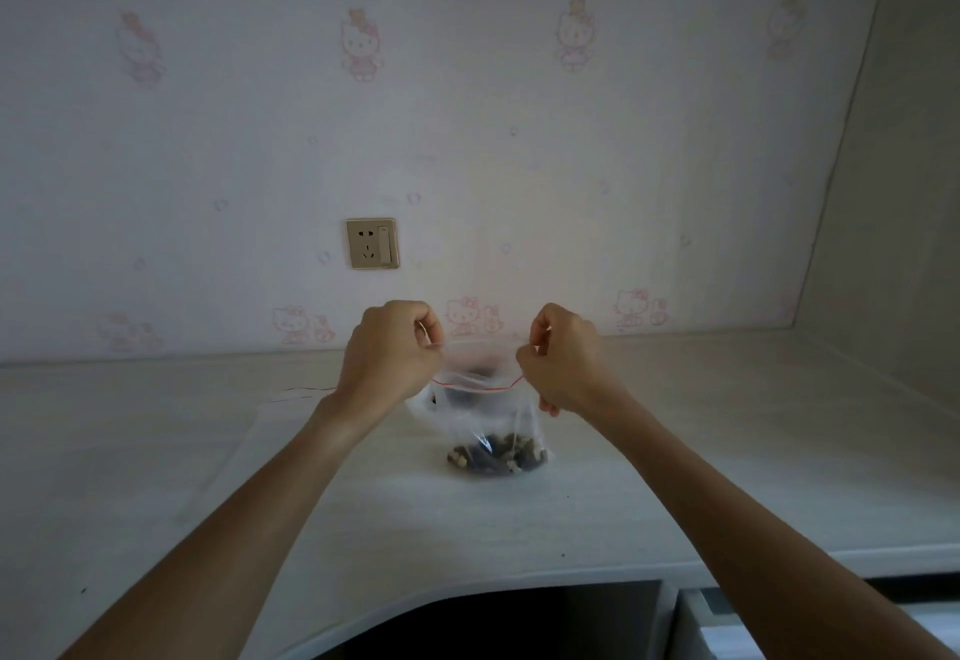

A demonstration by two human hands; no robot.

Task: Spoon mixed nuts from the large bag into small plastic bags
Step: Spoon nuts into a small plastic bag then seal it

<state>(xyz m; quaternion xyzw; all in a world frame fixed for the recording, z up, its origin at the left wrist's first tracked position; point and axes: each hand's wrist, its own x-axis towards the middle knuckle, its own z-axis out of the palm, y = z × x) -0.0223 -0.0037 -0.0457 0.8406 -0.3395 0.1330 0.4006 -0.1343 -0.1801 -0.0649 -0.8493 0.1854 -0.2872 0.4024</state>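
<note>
A small clear plastic bag (511,423) with a red zip line stands on the pale desk (701,451), with mixed nuts (496,456) lying in its bottom. My left hand (389,352) pinches the left end of the bag's top edge. My right hand (563,355) pinches the right end, and the mouth is stretched between them. Behind the small bag I see part of another white plastic bag (423,402) with something dark in it; most of it is hidden. No spoon shows.
A flat clear plastic sheet or bag (249,430) lies on the desk to the left. A wall socket (372,242) sits on the wallpapered wall behind. The desk's curved front edge (415,602) is near me, with a side wall at the right.
</note>
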